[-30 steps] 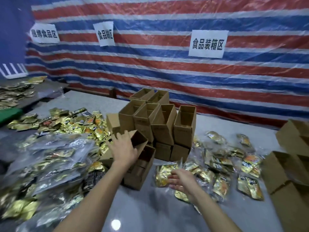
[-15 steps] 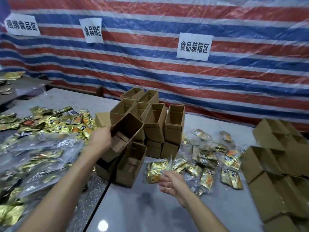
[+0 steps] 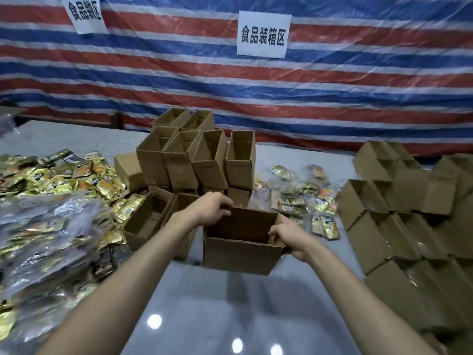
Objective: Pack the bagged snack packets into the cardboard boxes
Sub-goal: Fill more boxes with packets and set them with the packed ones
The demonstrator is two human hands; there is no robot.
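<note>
An open box [image 3: 240, 254] is held at the middle of the table [image 3: 204, 316], just in front of the stack [image 3: 194, 160] of empty boxes; whether it rests on the surface or is kept slightly above it cannot be told. The far left rim is gripped by the left hand [image 3: 212, 212], fingers curled over the edge; the right rim is gripped by the right hand [image 3: 290, 238]; nothing else is held.

The step is judged to be the placing of an empty box for filling. It would best be set flat, mouth up, with the walls squared so that the opening is not narrowed; it should be kept close to the packets [image 3: 302, 198] lying just beyond it to the right, so that reaches are short; one hand could then be freed while the rim is steadied by the other.

The box is plain brown cardboard, unprinted on the near wall; its inside is shadowed and appears empty.
</note>
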